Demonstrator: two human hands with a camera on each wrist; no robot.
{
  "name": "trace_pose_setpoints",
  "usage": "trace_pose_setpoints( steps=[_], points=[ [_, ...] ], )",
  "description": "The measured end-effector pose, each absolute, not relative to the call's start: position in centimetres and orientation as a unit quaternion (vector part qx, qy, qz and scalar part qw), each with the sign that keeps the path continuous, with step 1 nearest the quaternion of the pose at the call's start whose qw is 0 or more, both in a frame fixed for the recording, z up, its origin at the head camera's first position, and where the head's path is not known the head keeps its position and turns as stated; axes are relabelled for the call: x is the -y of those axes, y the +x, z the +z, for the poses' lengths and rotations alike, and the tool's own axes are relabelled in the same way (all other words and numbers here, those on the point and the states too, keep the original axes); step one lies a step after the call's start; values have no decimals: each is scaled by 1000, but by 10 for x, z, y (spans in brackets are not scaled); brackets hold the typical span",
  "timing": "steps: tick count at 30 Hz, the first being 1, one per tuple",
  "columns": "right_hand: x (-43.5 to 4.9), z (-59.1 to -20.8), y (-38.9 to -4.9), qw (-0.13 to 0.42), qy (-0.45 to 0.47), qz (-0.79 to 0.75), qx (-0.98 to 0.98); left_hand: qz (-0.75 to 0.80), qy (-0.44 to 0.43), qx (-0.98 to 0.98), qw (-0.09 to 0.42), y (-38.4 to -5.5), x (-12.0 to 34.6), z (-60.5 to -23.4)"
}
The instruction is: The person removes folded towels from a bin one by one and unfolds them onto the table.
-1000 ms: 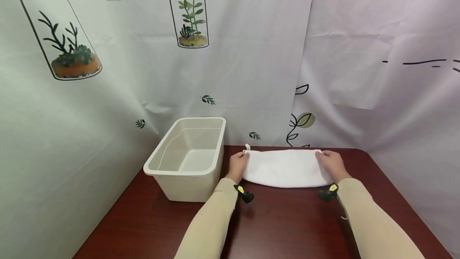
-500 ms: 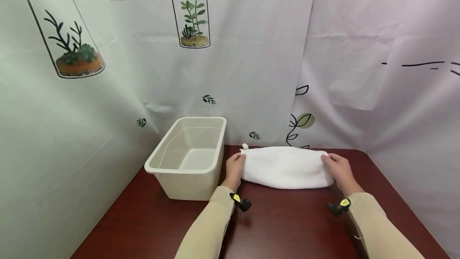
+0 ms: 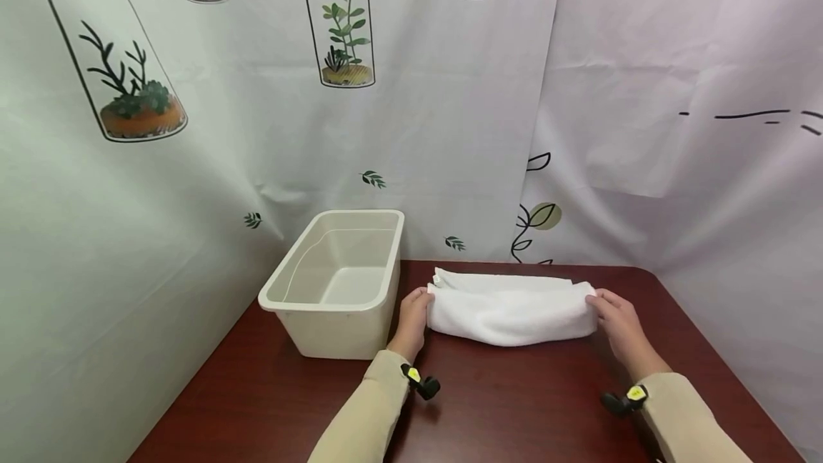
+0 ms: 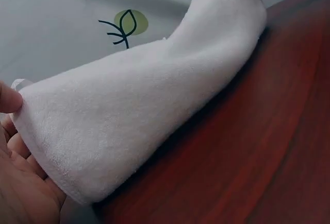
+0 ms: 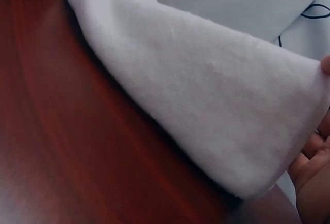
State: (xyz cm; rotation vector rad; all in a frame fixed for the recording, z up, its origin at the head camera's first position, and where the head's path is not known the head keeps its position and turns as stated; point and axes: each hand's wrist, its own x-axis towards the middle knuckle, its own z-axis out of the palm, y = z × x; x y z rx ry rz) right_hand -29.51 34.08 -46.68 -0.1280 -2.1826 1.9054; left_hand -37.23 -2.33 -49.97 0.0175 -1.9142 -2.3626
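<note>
A folded white towel [image 3: 511, 313] stretches between my two hands above the back of the dark red table. At its left end, my left hand [image 3: 411, 320] pinches the upper corner between thumb and fingers. My right hand [image 3: 620, 327] grips the opposite end the same way. In the left wrist view the towel [image 4: 113, 116] sags in a fold toward the far hand, and the left thumb [image 4: 9, 99] presses on its corner. The right wrist view has the towel [image 5: 206, 90] held at its right edge by the right fingers [image 5: 314, 154]. A small pale tag shows near the towel's left corner.
Left of the towel stands a cream plastic tub [image 3: 331, 306], close to my left hand. The reddish-brown table [image 3: 508, 406] runs back to a white printed curtain [image 3: 463, 134], which also hangs along the left and right sides.
Both hands have drawn nearer to me and spread farther apart, still holding the towel. Its top edge has folded forward, and a back layer now shows behind it. The tub stays put.
</note>
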Motion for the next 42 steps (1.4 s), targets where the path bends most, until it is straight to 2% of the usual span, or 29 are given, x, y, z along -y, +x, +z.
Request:
trace_pose_setpoints(
  steps=[6, 11, 19, 29, 42],
  points=[
    [-344, -479, -280, 139, 8, 698, 702, -781, -25, 624, 5, -365, 31, -506],
    [-345, -489, -272, 137, -6, 651, 747, -756, -41, 653, -10, -357, 36, -510],
    [-351, -504, -271, 86, -42, 530, 843, -643, -59, 763, 24, -351, 34, -514],
    [-350, -507, -280, 75, -47, 526, 846, -575, -35, 815, 58, -351, 35, -510],
    [-344, -512, -304, 113, -54, 532, 838, -620, -21, 778, 96, -365, 33, -513]
  ],
)
